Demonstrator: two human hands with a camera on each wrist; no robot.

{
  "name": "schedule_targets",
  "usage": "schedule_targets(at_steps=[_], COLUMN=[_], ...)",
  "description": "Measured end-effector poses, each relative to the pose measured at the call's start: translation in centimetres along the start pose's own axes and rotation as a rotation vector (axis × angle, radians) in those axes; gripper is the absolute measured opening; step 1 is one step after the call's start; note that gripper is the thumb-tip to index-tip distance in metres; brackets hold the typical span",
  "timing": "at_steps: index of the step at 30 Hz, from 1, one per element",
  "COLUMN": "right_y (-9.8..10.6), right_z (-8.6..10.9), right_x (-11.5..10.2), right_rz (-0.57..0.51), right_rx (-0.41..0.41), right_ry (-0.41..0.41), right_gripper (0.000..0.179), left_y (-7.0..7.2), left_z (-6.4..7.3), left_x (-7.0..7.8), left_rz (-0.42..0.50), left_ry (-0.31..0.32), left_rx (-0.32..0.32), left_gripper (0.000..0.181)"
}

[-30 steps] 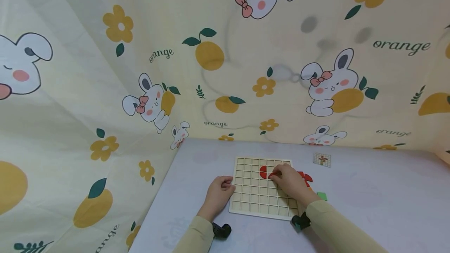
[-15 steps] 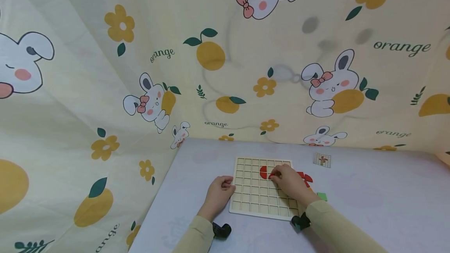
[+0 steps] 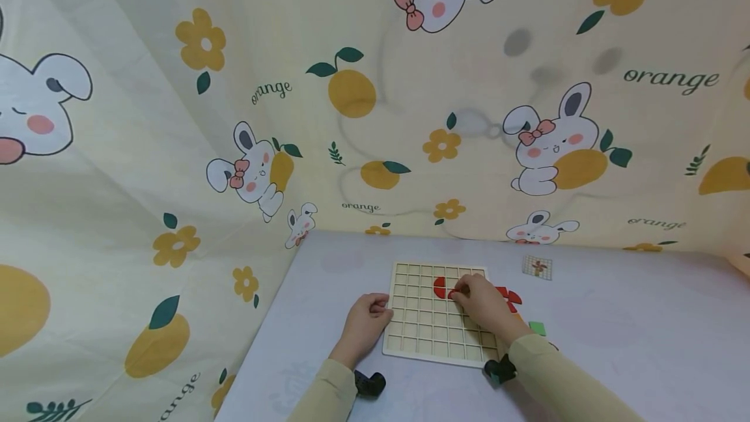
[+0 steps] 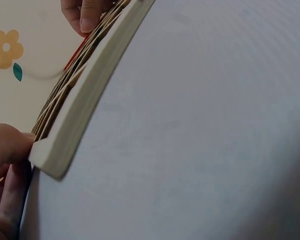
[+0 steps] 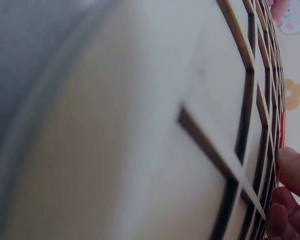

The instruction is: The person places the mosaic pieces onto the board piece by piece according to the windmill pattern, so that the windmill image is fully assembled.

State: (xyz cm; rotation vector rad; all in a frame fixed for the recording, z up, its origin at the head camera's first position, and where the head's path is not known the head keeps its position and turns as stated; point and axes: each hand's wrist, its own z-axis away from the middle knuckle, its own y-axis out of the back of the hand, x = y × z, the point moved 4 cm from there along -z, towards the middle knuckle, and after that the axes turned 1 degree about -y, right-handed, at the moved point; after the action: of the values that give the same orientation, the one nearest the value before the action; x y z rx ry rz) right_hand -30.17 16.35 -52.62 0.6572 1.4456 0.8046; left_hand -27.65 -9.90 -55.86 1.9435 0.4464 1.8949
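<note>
A pale wooden grid board lies on the table. Two red quarter-circle pieces sit in its upper middle cells, forming a left half-disc. My right hand reaches over the board and pinches another red piece just right of them, low over the cells; the fingers hide most of its outline. At the board's left edge is my left hand, gripping the rim. The left wrist view has its thumb on the board's corner and the other fingers curled beside it.
Loose red pieces lie right of the board, partly behind the right hand, with an orange piece and a green square nearer. A small pattern card lies at the back right. A printed curtain stands behind the table.
Both hands, the board and the pinched red piece stay almost in place. The head view shifts very slightly, and my right forearm has edged a little to the left.
</note>
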Motion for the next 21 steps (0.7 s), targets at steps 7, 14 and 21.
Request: schedule_targets(at_steps=[7, 14, 21], right_y=[2.0, 5.8, 7.5], right_z=[1.1, 1.9, 3.0], right_x=[0.1, 4.0, 8.1], right_rz=[-0.058, -0.042, -0.071], right_rx=[-0.017, -0.012, -0.032], right_ry=[0.037, -0.073, -0.189], right_gripper=[0.028, 0.040, 0.048], left_y=[-0.1, 0.1, -0.1], left_z=[-0.1, -0.1, 0.0], left_x=[0.0, -0.2, -0.1], left_rz=[-0.011, -0.012, -0.004], left_ry=[0.001, -0.006, -0.020], left_rx=[0.001, 0.009, 0.000], left_gripper=[0.031, 0.032, 0.032])
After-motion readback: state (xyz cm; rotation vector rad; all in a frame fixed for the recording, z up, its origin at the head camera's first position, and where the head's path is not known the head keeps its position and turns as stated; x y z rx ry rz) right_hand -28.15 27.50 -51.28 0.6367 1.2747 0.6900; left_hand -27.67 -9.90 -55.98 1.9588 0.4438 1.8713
